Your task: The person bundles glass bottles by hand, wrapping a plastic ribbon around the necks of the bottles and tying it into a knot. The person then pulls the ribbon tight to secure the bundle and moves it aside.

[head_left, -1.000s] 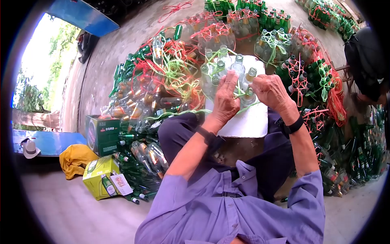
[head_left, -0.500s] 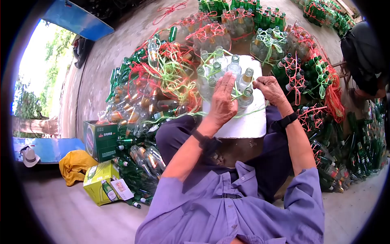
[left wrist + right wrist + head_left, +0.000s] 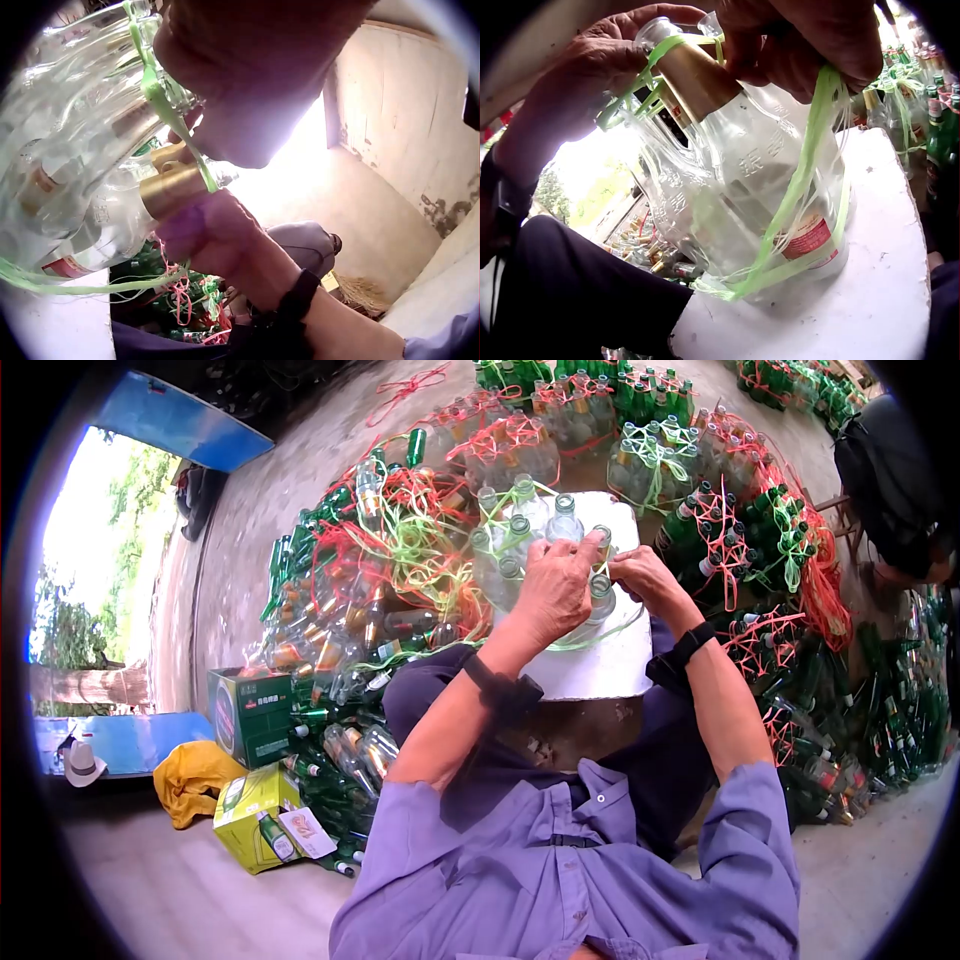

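Observation:
A cluster of clear glass bottles [image 3: 565, 520] stands upright on a white board [image 3: 600, 670], with green plastic strap [image 3: 664, 49] laced round the necks. My left hand [image 3: 555, 595] is over the near side, its finger and thumb round the gold-foiled neck of one bottle [image 3: 697, 82]. Just to its right, my right hand [image 3: 650, 578] pinches a loose length of green strap [image 3: 817, 127], which runs down to the bottles' base in the right wrist view. In the left wrist view, strap also crosses the gold neck between the hands.
Tangled red and green strap [image 3: 425, 550] and loose bottles [image 3: 310, 630] lie to the left. Tied bundles of bottles [image 3: 655, 465] stand behind and to the right. Beer boxes [image 3: 250, 710] sit at lower left. Another person [image 3: 890, 480] is at far right.
My left hand's straight fingers have bent and shifted right onto the near bottle necks. My right hand, briefly apart from the bottles, has come back in beside the left.

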The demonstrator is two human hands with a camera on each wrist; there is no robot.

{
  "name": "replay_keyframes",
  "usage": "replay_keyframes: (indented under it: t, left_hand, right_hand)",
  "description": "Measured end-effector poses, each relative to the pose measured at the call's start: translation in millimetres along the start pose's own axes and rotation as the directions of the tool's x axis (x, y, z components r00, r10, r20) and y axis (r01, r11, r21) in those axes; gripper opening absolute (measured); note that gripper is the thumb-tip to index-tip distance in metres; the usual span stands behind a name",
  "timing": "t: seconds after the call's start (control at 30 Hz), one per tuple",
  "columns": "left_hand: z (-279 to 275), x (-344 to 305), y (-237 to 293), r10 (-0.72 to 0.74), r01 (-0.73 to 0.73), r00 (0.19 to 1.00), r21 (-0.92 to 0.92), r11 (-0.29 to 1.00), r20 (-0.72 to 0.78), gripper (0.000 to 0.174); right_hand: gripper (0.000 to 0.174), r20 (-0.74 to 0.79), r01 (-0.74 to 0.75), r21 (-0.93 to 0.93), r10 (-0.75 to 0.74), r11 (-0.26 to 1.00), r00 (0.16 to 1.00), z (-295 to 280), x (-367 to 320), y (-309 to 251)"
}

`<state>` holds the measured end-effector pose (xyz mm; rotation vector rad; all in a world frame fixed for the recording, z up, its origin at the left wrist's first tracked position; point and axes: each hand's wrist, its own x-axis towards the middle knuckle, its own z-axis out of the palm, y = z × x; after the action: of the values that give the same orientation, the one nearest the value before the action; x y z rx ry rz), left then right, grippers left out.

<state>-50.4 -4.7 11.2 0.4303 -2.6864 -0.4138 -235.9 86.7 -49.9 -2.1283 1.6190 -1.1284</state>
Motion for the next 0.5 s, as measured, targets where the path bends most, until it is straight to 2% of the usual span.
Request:
replay_keyframes:
  t: [0.07, 0.13, 0.2, 0.23, 0.27, 0.33, 0.4, 0.47, 0.5]
  left_hand:
    - [4.2, -0.7, -1.7, 0.006, -0.006, 1.000, 0.002, 1.000, -0.008, 0.063]
    - [2.5, 0.9, -0.9, 0.009, -0.009, 1.000, 0.007, 1.000, -0.019, 0.064]
    - [0.0, 2.7, -0.2, -0.058, 0.058, 0.996, 0.013, 0.998, 0.061, 0.066]
    - [0.7, 3.1, -2.0, -0.060, 0.059, 0.996, 0.015, 0.998, 0.062, 0.066]
    - [1.9, 3.8, -4.3, -0.042, 0.043, 0.998, -0.033, 0.999, 0.039, 0.067]
    - [0.0, 4.2, -4.0, -0.024, 0.026, 1.000, -0.080, 0.996, 0.018, 0.067]
    - [-4.2, 4.5, -3.7, 0.000, 0.000, 1.000, -0.009, 1.000, 0.009, 0.068]
    - [-6.7, 5.0, -3.1, 0.025, -0.025, 1.000, 0.024, 0.999, -0.017, 0.066]
    - [-7.8, 5.1, -2.3, 0.051, -0.048, 0.998, 0.056, 0.997, -0.041, 0.065]
  right_hand:
    - [0.004, 0.161, -0.189, 0.002, 0.186, 0.982, 0.969, -3.3, 2.4, -1.3]
    - [0.004, 0.170, -0.167, 0.025, 0.160, 0.986, 0.972, -0.9, 1.3, 8.4]
    - [0.006, 0.181, -0.143, 0.050, 0.132, 0.988, 0.975, 3.0, 0.8, 10.7]
    - [0.007, 0.226, -0.425, 0.246, 0.375, 0.871, 0.899, 5.0, 2.1, 9.1]
    - [0.009, 0.318, -0.653, 0.407, 0.571, 0.639, 0.757, 5.6, 3.1, 7.8]
    - [0.013, 0.317, -0.641, 0.406, 0.558, 0.651, 0.767, 4.8, 1.6, 6.7]
    - [0.017, 0.314, -0.628, 0.402, 0.544, 0.666, 0.778, 1.9, 2.8, 3.4]
    - [0.023, 0.365, -0.770, 0.475, 0.701, 0.426, 0.612, -1.8, 5.6, -2.5]
    - [0.023, 0.365, -0.770, 0.475, 0.701, 0.425, 0.613, -5.7, 7.1, -8.0]
